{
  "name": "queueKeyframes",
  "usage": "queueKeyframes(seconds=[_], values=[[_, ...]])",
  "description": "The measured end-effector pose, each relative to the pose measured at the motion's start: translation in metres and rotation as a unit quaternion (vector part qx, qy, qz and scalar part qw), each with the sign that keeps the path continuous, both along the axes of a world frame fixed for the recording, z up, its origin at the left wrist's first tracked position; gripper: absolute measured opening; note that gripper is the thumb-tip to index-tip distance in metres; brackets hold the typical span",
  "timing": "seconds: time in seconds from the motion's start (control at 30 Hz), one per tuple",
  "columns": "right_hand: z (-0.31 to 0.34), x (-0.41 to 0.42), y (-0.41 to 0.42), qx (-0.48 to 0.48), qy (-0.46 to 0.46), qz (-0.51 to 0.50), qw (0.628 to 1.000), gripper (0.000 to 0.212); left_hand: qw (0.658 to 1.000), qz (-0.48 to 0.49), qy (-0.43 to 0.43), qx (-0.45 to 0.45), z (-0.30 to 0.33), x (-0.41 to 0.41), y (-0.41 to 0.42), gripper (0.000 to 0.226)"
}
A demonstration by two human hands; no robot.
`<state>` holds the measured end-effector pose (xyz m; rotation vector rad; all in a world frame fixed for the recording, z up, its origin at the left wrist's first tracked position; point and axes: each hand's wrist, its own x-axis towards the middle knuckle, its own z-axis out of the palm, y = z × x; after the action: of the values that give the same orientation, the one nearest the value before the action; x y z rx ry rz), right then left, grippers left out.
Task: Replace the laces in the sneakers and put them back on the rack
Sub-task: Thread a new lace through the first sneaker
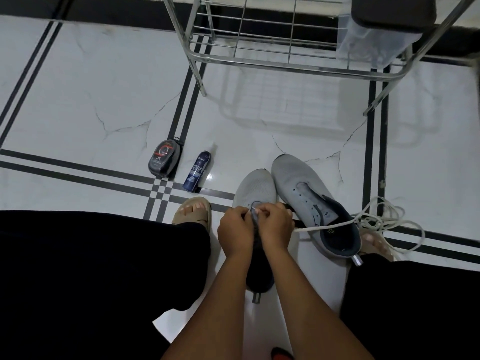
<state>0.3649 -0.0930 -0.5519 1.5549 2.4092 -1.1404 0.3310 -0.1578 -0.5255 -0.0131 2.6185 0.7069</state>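
1. Sitting on the white tiled floor [91, 100] between the person's knees, the left sneaker [255, 189] points its toe toward the rack, and both hands meet over its eyelets.
2. The left hand [235, 231] and the right hand [276, 227] are curled, fingertips pinched together just behind the sneaker's toe; they seem to pinch a thin lace end there, though it is too small to be sure of.
3. A white lace [327, 226] runs from under the right hand across the second sneaker and ends in a loose tangle on the floor to the right.
4. The second sneaker [309, 196] lies just beside the first, touching it near the toe, with its eyelets bare and its dark lining showing.
5. Two sandalled feet flank the sneakers, one on each side.
6. A blue spray can [196, 172] and a dark polish sponge case [164, 159] stand to the left on the black tile stripes.
7. The metal rack [259, 58] stands beyond, near the far wall, with a clear plastic box [368, 40] on its right end.
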Motion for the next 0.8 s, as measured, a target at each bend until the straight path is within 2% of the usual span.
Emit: queueKeyframes(seconds=[0.13,0.3,0.43,0.57,0.7,0.8], values=[[-0.006,0.000,0.003,-0.034,0.019,-0.014,0.999,0.009,1.000,-0.008,-0.003,0.015,0.000,0.002,0.001,0.019],[-0.009,0.000,0.004,-0.011,0.040,0.020,0.999,0.011,0.999,-0.035,0.010,0.030,0.000,0.000,-0.002,0.019],[-0.008,0.000,0.005,0.047,0.048,0.077,0.995,0.013,0.998,-0.058,0.018,0.033,-0.001,-0.002,-0.003,0.021],[-0.007,0.002,0.003,0.060,0.063,0.079,0.993,0.014,0.997,-0.071,0.006,0.043,-0.003,-0.003,-0.003,0.023],[0.000,0.003,0.003,0.026,0.062,0.084,0.994,0.014,0.997,-0.055,-0.016,0.057,-0.006,-0.005,-0.005,0.020],[0.006,0.007,0.004,-0.005,0.033,0.091,0.995,0.023,0.997,-0.039,-0.030,0.056,-0.011,-0.003,-0.008,0.018]])
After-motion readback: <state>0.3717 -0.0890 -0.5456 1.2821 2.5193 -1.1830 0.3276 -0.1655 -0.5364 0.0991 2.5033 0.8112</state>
